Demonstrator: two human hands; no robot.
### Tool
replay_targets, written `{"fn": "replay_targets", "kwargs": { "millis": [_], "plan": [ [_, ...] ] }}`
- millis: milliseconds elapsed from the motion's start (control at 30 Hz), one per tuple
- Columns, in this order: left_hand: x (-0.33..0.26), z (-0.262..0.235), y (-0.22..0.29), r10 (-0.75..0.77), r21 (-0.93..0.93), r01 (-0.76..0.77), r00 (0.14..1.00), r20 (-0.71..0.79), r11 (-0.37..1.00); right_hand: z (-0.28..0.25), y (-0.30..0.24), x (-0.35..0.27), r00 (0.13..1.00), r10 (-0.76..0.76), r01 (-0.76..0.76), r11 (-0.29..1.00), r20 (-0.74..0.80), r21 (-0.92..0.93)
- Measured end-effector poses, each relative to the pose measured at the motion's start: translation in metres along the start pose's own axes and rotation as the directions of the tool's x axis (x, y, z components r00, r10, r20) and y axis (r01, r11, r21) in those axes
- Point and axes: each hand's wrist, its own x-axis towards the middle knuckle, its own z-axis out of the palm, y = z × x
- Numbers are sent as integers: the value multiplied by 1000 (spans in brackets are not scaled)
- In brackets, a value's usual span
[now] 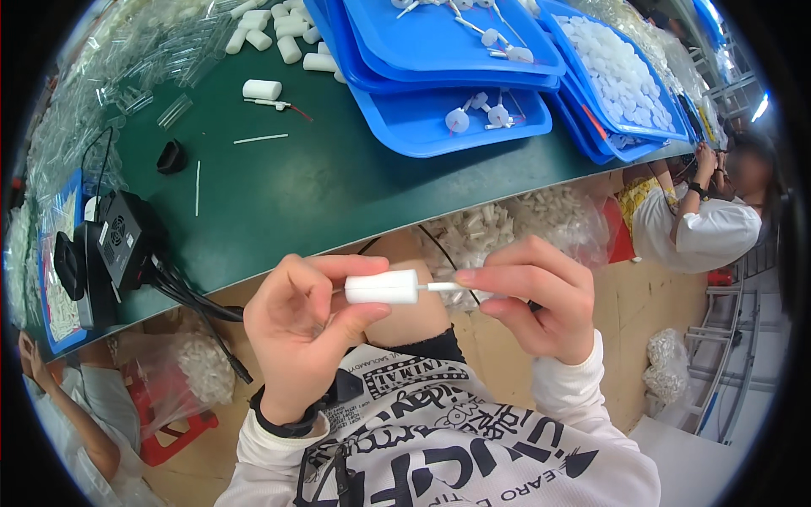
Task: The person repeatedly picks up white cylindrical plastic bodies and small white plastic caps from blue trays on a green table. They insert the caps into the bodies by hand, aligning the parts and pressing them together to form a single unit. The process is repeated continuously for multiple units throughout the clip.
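Over my lap, just off the table's near edge, my left hand (291, 329) pinches a white cylinder (383, 287) between thumb and fingers. A lengthwise seam shows along the cylinder, which looks soft, like foam or cotton. My right hand (541, 296) grips a thin white stick (439, 287) with its thumb and fingertips. The stick lies level and points at the cylinder's right end, its narrow tip touching or just entering it. My right fingers hide the stick's other end. On the table, another white cylinder (262, 89) lies beside a thin piece with a red wire.
Stacked blue trays (422, 144) hold white round parts with sticks; another blue tray (612, 80) is full of white discs. Clear tubes (160, 51) heap at the left. A black box (127, 232) trails cables over the edge. Co-workers sit at right (710, 220) and lower left (76, 406).
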Motion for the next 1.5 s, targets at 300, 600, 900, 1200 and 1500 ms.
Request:
{"fn": "replay_targets", "kwargs": {
  "millis": [300, 600, 900, 1200, 1500],
  "plan": [
    [-5, 5, -5, 204, 276, -245, 964, 169, 929, 19, 13, -6, 989, 143, -127, 947, -32, 296],
    [-2, 9, -14, 434, 363, -464, 885, 166, 808, 28, 10, -5, 956, 293, -274, 851, 27, 447],
    [5, 3, -15, 138, 438, -219, 968, 210, 872, 25, 18, 1, 980, 201, -197, 954, 5, 226],
    [0, 8, -5, -54, 613, -99, 973, 226, 784, 19, 13, 11, 994, 104, -94, 966, -29, 242],
    [0, 8, -2, -30, 680, -170, 962, 273, 713, 10, 13, 11, 1000, 0, 1, 994, -7, 105]
  ]
}}
